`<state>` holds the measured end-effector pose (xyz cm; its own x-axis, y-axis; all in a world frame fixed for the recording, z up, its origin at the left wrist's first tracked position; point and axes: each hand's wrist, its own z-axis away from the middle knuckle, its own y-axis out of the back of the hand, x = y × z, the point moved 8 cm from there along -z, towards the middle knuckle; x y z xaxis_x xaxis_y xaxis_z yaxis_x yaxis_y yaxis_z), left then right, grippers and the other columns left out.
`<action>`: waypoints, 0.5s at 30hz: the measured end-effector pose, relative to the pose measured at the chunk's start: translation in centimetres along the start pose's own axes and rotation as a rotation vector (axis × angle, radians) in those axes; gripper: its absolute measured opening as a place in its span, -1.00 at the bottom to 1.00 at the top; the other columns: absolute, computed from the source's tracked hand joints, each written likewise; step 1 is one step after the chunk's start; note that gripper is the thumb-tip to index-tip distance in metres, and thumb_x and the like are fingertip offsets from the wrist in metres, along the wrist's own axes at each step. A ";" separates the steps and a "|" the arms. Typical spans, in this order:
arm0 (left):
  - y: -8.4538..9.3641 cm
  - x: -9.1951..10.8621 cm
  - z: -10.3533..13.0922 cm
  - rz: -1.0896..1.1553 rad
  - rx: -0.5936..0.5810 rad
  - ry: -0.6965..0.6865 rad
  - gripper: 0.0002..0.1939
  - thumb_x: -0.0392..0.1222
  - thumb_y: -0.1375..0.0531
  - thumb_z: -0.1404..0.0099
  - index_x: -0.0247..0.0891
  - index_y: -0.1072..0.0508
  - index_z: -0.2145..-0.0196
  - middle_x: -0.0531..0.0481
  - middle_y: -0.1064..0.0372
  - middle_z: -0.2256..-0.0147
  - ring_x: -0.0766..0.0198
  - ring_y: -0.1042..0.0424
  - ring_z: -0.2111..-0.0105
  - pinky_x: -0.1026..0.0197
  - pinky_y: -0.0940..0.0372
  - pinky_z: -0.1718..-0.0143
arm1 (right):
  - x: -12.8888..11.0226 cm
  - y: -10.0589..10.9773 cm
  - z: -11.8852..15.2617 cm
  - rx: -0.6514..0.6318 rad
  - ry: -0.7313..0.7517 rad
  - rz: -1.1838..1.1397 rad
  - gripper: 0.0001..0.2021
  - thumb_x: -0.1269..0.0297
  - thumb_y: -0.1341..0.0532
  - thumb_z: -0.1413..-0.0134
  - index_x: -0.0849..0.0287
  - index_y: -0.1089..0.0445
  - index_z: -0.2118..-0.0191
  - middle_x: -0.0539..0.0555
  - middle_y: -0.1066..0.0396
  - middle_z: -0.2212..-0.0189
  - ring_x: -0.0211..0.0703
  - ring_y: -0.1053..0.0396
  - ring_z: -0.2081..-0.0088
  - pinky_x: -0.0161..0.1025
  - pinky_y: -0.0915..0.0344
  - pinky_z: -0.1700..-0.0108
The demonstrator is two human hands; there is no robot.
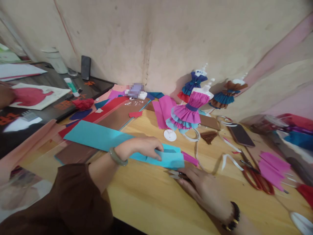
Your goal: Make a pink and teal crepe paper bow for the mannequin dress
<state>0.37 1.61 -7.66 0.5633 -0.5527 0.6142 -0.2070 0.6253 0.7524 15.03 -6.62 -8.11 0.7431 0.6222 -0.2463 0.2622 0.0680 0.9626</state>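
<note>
A long turquoise strip of paper (97, 133) lies across the table, its near end folded over on itself. My left hand (144, 147), with a bangle at the wrist, has its fingers bent down onto the folded part and holds it. Just right of that end, my right hand (200, 182) is closed around small snips (176, 174). Their silver blades stick out toward the left and stand slightly apart, close to the paper's edge, while the handles are mostly hidden under the fingers. A thin magenta strip (190, 159) pokes out beyond the turquoise paper.
Doll-sized forms wear a pink paper dress (193, 107), a blue one (194, 83) and a brown one (228, 93). Red-handled scissors (259, 179) and a phone (241, 134) lie at right. At left, another person's hand (6, 94) is near a dark table with a glue stick (71, 86).
</note>
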 end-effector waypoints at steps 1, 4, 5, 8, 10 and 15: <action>0.1 0.0 0.0 0.009 0.006 -0.010 -0.86 -0.13 -0.21 -0.18 -0.25 -0.47 0.37 0.10 -0.34 0.45 0.36 -0.26 0.47 0.33 -0.08 0.47 | 0.0 0.0 0.0 -0.006 -0.018 -0.001 -0.76 0.14 -0.04 -0.30 0.05 -0.37 0.06 0.13 -0.50 0.14 0.01 -0.49 0.20 -0.05 -0.44 0.24; 0.2 -0.1 0.0 0.072 -0.017 -0.039 -0.85 -0.11 -0.20 -0.19 -0.25 -0.44 0.40 0.12 -0.28 0.49 0.38 -0.22 0.50 0.33 -0.07 0.48 | 0.2 0.0 0.1 -0.013 -0.056 0.003 -0.74 0.13 0.00 -0.32 0.07 -0.38 0.12 0.13 -0.51 0.19 0.00 -0.49 0.27 -0.05 -0.44 0.29; 0.2 -0.2 0.1 0.094 -0.026 -0.045 -0.84 -0.10 -0.19 -0.20 -0.26 -0.43 0.41 0.13 -0.25 0.50 0.38 -0.20 0.51 0.33 -0.06 0.49 | 0.3 0.1 0.1 -0.009 -0.055 0.004 -0.74 0.14 0.01 -0.32 0.08 -0.38 0.12 0.14 -0.50 0.19 0.00 -0.49 0.26 -0.05 -0.44 0.27; 0.4 -0.4 0.1 0.144 -0.032 -0.069 -0.82 -0.09 -0.20 -0.20 -0.27 -0.40 0.43 0.15 -0.20 0.52 0.39 -0.17 0.52 0.32 -0.05 0.51 | 0.4 0.4 0.1 0.020 -0.045 0.004 -0.72 0.14 0.02 -0.33 0.09 -0.38 0.09 0.14 -0.51 0.17 0.01 -0.49 0.22 -0.05 -0.44 0.24; 0.5 -0.4 0.1 0.168 -0.035 -0.085 -0.80 -0.07 -0.20 -0.19 -0.27 -0.38 0.44 0.15 -0.16 0.52 0.39 -0.15 0.53 0.32 -0.04 0.51 | 0.6 0.7 0.2 0.049 -0.051 0.006 -0.71 0.12 0.02 -0.33 0.09 -0.36 0.07 0.14 -0.51 0.19 0.01 -0.50 0.24 -0.06 -0.44 0.27; 0.4 -0.5 0.1 0.178 -0.047 -0.069 -0.80 -0.09 -0.20 -0.19 -0.27 -0.37 0.46 0.15 -0.15 0.54 0.40 -0.13 0.55 0.31 -0.02 0.53 | 0.9 1.2 0.5 0.090 -0.069 -0.002 -0.70 0.09 0.02 -0.33 0.09 -0.30 -0.01 0.12 -0.54 0.24 -0.01 -0.52 0.31 -0.10 -0.44 0.36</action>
<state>-0.08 2.08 -7.64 0.4647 -0.4661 0.7528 -0.2602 0.7408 0.6193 16.30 -6.38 -7.20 0.7824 0.5666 -0.2586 0.3157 -0.0029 0.9489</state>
